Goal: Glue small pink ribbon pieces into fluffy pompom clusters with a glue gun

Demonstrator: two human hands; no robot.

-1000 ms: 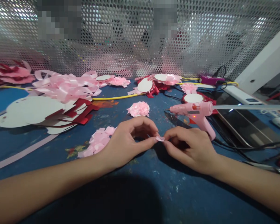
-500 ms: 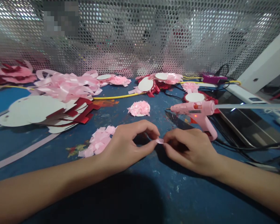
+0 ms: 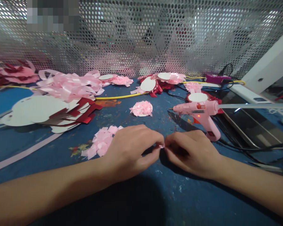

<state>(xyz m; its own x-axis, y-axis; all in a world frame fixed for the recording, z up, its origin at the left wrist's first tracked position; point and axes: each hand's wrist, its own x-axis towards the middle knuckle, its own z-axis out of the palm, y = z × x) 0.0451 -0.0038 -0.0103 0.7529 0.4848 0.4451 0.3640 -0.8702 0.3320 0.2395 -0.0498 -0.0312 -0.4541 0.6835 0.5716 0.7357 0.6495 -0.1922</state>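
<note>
Between the fingertips of both hands is a small pink ribbon piece (image 3: pixel 162 146), mostly covered. My left hand (image 3: pixel 134 150) pinches it from the left, and my right hand (image 3: pixel 192 152) closes on it from the right; the fingertips nearly touch. Beside my left hand lies a pile of cut pink ribbon pieces (image 3: pixel 101 142), partly hidden by that hand. Beyond the hands sits a round white disc covered with pink ribbon bits (image 3: pixel 141 108). A pink glue gun (image 3: pixel 198 110) with a lit orange light stands just behind my right hand.
White and red bird-like cutouts (image 3: pixel 40 110) lie left, with loops of pink ribbon (image 3: pixel 70 84) behind. Rosettes with white discs (image 3: pixel 148 84) line the back beside a yellow cable (image 3: pixel 120 96). A dark tablet-like panel (image 3: pixel 250 125), black cables and scissors (image 3: pixel 271 168) are at right.
The hands have come closer together, and my left hand has turned slightly over. Less of the small pink piece shows between the fingertips. The view has shifted slightly.
</note>
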